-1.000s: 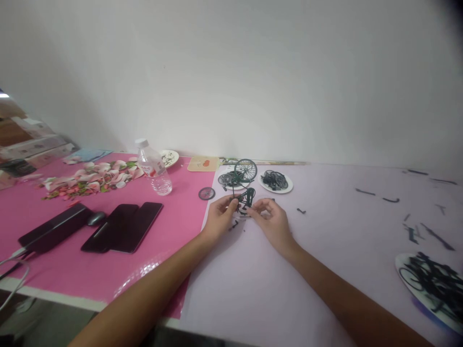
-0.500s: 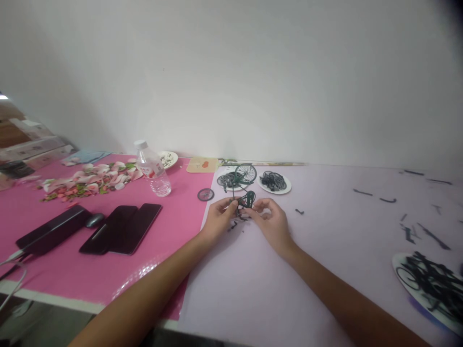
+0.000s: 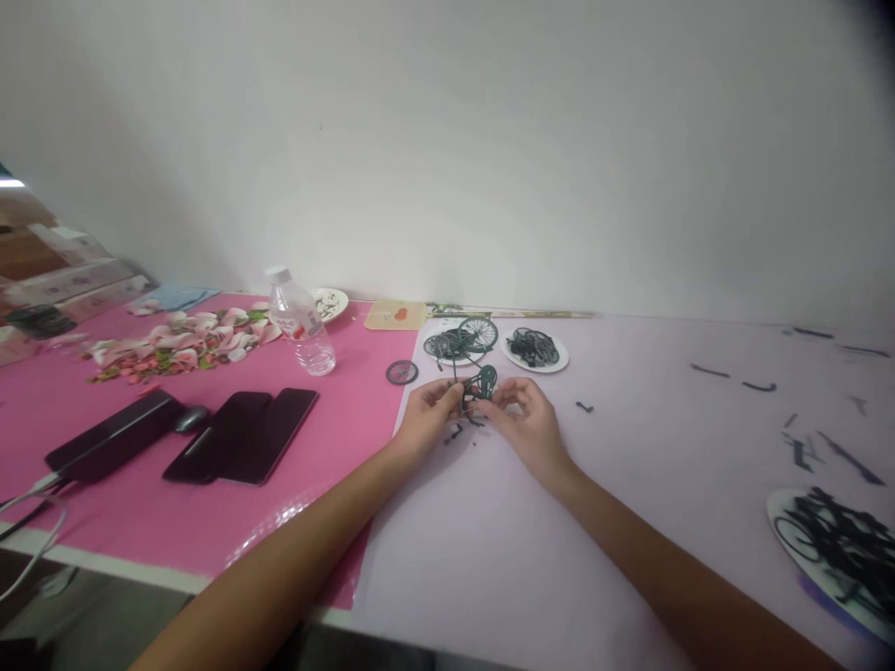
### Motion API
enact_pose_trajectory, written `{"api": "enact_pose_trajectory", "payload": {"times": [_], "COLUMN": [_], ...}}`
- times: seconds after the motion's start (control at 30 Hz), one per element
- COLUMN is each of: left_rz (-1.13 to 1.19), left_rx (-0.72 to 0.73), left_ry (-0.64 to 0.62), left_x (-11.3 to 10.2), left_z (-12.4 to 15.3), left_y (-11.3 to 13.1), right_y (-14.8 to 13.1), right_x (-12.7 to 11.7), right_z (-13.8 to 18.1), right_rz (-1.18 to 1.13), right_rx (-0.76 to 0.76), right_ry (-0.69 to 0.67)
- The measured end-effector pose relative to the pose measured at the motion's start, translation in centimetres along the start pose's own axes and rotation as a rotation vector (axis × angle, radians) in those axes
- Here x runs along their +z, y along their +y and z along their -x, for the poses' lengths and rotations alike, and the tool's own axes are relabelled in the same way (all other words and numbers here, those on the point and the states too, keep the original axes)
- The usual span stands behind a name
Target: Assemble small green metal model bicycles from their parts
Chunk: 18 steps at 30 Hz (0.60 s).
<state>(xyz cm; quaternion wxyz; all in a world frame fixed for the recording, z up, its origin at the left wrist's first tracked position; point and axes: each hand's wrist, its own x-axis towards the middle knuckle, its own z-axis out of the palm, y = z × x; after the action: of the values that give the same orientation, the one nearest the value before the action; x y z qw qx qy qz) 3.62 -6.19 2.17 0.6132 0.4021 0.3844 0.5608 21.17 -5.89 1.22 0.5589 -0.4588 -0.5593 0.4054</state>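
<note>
Between both hands is a small dark green model bicycle (image 3: 488,377), tilted, with a spoked wheel at its far end above a plate. My left hand (image 3: 434,412) pinches its near left part between thumb and fingers. My right hand (image 3: 528,424) closes its fingertips on the near right side; the exact part it grips is partly hidden. A few small dark parts (image 3: 454,434) lie on the pale sheet just below the hands. To the left, a loose spoked wheel (image 3: 402,373) rests on the pink cover.
Behind the hands, a left plate (image 3: 434,358) and a right plate (image 3: 563,362) hold dark wheels. Further dark parts (image 3: 849,457) and a heaped plate (image 3: 777,503) are at right. A bottle (image 3: 302,326), phones (image 3: 269,438), a black box (image 3: 116,433) and artificial petals (image 3: 199,335) occupy the left.
The whole view has shifted slightly, so things appear a little further right. Both hands keep their hold on the model bicycle, which has barely moved between them.
</note>
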Motion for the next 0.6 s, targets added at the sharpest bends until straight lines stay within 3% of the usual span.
{"api": "enact_pose_trajectory", "payload": {"times": [0.6], "left_rz": [0.034], "left_rx": [-0.014], "left_ry": [-0.003], "left_x": [0.04], "left_z": [0.1], "left_y": [0.32], "right_y": [-0.59], "right_x": [0.04], "right_z": [-0.02], "right_rz": [-0.057], "right_rx": [0.01], "right_ry": [-0.005]}}
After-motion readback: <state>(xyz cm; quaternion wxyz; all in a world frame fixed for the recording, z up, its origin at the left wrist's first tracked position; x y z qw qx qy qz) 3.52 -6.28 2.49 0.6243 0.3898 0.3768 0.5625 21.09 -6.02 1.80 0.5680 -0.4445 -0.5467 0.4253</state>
